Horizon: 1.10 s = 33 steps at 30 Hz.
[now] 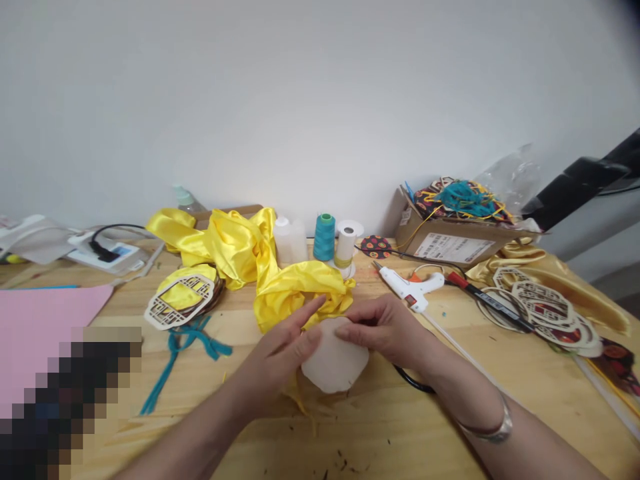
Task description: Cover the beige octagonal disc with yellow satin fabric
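A white, round, wavy-edged disc (335,363) faces me above the table, between my two hands. My left hand (285,347) holds its left side, the thumb lying on the face and the index finger stretched out past the edge. At the upper right rim, my right hand (380,330) pinches the disc between thumb and fingers. Yellow satin cloth (295,283) bunches just behind the disc; whether it is joined to the disc is hidden. A white glue gun (410,287) lies beyond my right hand.
Left are wooden lattice pieces (160,313), teal cords (170,363) and pink sheet (45,327). Behind stand a white bottle (283,240), teal thread spool (325,239) and white spool (346,247). Right are a filled cardboard box (450,250), a marker (493,303) and more lattice pieces (545,307).
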Each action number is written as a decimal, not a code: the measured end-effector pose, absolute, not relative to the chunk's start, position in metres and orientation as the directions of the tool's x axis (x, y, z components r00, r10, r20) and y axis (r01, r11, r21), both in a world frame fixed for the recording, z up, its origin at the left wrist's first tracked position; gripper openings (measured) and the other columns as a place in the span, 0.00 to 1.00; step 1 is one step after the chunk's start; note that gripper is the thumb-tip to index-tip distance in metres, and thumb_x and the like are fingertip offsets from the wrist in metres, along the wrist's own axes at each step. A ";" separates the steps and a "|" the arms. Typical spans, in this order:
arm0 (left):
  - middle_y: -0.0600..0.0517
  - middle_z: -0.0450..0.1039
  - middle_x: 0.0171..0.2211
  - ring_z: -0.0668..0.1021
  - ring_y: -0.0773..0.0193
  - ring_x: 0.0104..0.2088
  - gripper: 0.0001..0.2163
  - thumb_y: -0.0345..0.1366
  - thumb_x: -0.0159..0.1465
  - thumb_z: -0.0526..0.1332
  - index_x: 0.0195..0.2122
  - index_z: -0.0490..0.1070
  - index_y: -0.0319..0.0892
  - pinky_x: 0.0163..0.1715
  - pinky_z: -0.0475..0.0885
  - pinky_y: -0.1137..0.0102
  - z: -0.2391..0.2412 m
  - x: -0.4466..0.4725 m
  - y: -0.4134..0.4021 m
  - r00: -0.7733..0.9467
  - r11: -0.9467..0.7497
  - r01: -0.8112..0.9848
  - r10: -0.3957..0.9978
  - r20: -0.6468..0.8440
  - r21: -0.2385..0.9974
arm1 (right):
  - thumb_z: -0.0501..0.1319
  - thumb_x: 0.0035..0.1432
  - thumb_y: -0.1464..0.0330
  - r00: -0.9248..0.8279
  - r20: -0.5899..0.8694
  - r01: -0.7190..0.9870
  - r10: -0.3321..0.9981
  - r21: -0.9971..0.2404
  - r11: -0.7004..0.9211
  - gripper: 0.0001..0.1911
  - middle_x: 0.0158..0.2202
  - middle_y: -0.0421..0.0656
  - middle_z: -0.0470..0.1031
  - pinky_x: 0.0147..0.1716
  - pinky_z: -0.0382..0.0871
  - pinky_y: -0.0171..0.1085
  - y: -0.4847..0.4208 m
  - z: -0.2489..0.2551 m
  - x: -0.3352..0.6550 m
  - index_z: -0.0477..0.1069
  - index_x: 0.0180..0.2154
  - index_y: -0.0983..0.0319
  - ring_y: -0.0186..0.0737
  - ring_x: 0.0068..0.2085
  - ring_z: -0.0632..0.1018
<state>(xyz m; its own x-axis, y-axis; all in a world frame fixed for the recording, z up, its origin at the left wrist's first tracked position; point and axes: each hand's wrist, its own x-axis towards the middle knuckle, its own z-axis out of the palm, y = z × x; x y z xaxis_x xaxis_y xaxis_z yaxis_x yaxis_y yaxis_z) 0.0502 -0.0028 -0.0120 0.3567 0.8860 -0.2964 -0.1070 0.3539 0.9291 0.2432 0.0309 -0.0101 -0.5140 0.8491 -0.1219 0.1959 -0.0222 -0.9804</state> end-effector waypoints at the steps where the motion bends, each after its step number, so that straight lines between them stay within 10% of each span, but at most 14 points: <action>1: 0.45 0.78 0.41 0.78 0.55 0.41 0.30 0.52 0.59 0.57 0.59 0.61 0.43 0.37 0.71 0.67 -0.012 0.050 -0.001 0.346 0.385 -0.195 0.888 -0.304 0.902 | 0.64 0.51 0.60 -0.492 -0.151 0.170 0.858 -0.983 -0.075 0.15 0.19 0.37 0.63 0.20 0.52 0.31 0.031 -0.010 0.243 0.75 0.24 0.67 0.28 0.22 0.61; 7: 0.40 0.79 0.29 0.79 0.56 0.30 0.37 0.59 0.61 0.38 0.41 0.75 0.30 0.32 0.71 0.67 -0.009 0.051 0.006 0.476 0.587 -0.473 0.798 -0.370 0.657 | 0.65 0.49 0.60 -0.351 -0.241 0.056 0.905 -0.970 -0.236 0.15 0.21 0.39 0.66 0.23 0.54 0.32 0.031 -0.009 0.240 0.78 0.29 0.67 0.29 0.23 0.63; 11: 0.41 0.79 0.30 0.79 0.56 0.34 0.33 0.58 0.61 0.44 0.40 0.76 0.32 0.35 0.71 0.67 -0.008 0.054 0.004 0.531 0.617 -0.534 0.777 -0.338 0.578 | 0.66 0.48 0.60 -0.333 -0.241 0.038 0.912 -0.969 -0.242 0.15 0.20 0.39 0.66 0.22 0.53 0.31 0.031 -0.010 0.237 0.79 0.28 0.67 0.29 0.23 0.62; 18: 0.48 0.79 0.32 0.78 0.63 0.31 0.15 0.33 0.48 0.71 0.37 0.74 0.38 0.31 0.72 0.72 -0.012 0.060 0.000 0.367 0.442 -0.499 0.887 -0.280 0.745 | 0.66 0.48 0.59 -0.380 -0.227 0.040 0.896 -0.972 -0.229 0.15 0.19 0.38 0.65 0.22 0.52 0.31 0.031 -0.015 0.236 0.78 0.27 0.67 0.28 0.22 0.62; 33: 0.47 0.80 0.33 0.80 0.62 0.32 0.09 0.30 0.56 0.64 0.39 0.75 0.37 0.34 0.74 0.70 -0.013 0.060 0.003 0.280 0.381 -0.524 0.922 -0.269 0.762 | 0.68 0.46 0.60 -0.300 -0.259 -0.020 0.918 -0.961 -0.277 0.15 0.24 0.42 0.74 0.26 0.60 0.34 0.035 -0.016 0.238 0.79 0.31 0.66 0.33 0.25 0.68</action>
<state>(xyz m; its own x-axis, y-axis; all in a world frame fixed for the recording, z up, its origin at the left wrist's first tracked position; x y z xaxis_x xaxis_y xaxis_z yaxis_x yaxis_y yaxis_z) 0.0598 0.0031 -0.0134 0.2799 0.9217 -0.2687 -0.5241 0.3812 0.7616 0.2377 0.0352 -0.0157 -0.2997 0.9182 -0.2589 -0.0197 -0.2773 -0.9606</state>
